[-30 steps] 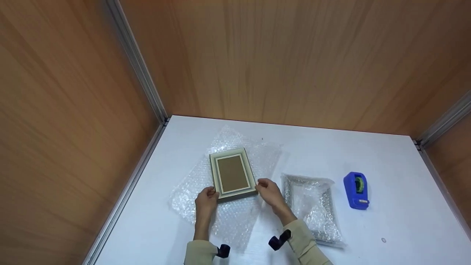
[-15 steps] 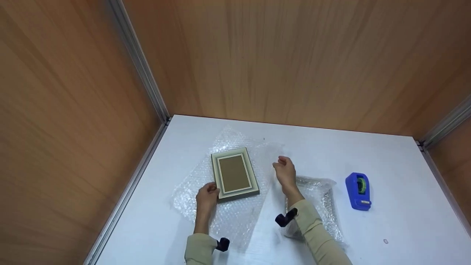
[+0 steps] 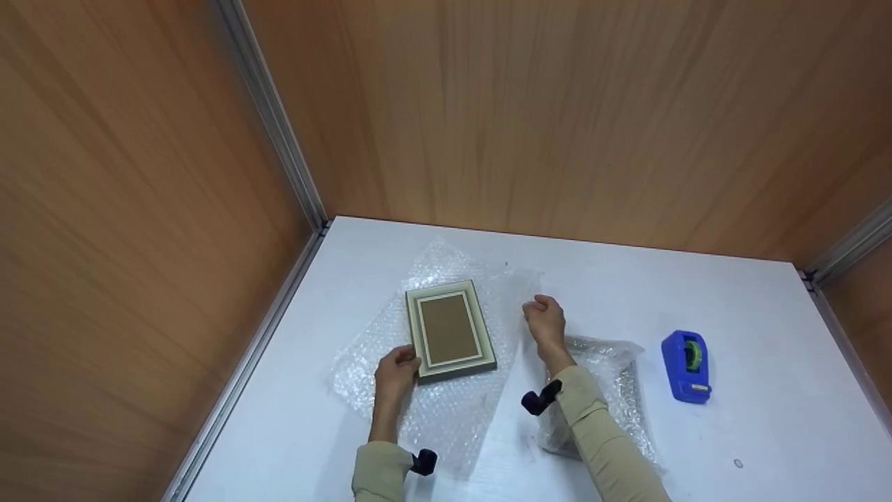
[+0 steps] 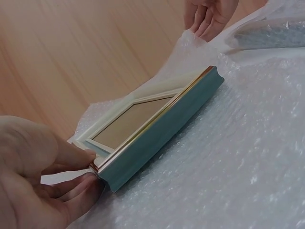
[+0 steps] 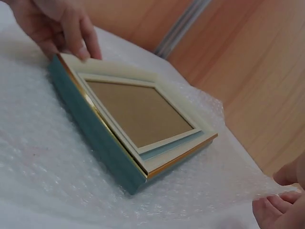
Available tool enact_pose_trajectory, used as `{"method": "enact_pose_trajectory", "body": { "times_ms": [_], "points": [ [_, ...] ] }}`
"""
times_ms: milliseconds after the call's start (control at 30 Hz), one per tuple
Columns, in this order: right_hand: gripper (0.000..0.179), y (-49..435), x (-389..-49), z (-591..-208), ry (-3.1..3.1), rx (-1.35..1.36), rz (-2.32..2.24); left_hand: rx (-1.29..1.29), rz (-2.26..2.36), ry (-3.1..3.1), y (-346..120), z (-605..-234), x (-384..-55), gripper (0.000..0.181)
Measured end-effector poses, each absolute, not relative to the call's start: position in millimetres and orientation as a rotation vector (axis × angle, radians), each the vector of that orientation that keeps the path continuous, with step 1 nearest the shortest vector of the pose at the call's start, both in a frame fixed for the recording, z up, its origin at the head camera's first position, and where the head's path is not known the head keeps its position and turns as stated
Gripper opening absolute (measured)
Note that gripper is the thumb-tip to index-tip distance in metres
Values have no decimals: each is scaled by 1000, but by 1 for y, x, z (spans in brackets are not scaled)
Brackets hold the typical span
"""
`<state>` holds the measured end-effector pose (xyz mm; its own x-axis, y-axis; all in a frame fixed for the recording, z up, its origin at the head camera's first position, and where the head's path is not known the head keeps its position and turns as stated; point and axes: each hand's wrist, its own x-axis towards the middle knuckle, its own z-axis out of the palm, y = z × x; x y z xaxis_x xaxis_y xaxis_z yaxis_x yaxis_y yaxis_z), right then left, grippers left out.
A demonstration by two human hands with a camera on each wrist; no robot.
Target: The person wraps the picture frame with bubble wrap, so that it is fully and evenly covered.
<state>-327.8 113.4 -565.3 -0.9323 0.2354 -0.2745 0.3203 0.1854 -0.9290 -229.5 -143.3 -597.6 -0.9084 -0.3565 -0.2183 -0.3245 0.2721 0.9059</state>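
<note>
A picture frame (image 3: 449,329) with a cream face, gold edging and blue-green sides lies face up on a sheet of bubble wrap (image 3: 446,432). My left hand (image 3: 396,373) pinches its near left corner between thumb and fingers, as the left wrist view shows close up. To the right of the frame, my right hand (image 3: 545,322) pinches the right edge of the bubble wrap (image 5: 228,186). In the left wrist view that edge rises toward the right fingers (image 4: 205,24).
A second bubble-wrapped frame (image 3: 613,390) lies beneath my right forearm, partly hidden by it. Further right stands a blue tape dispenser (image 3: 686,366) with a green roll. Wooden panels (image 3: 557,125) border the white table (image 3: 739,314) at the back and sides.
My right hand has let go of the frame's near right corner, moved right and away from me, and taken the bubble wrap's edge. The left hand stays at its corner.
</note>
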Motion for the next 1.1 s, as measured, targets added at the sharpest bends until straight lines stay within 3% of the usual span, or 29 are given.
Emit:
{"method": "enact_pose_trajectory", "body": {
  "times_ms": [400,1100],
  "points": [
    [23,106,-322,-571,2386,531,-1918,697,-1931,-2416,-144,-598,-228,36],
    [16,61,-305,-572,2540,144,-1974,668,-1960,-2363,-145,-601,-228,36]
  ]
}}
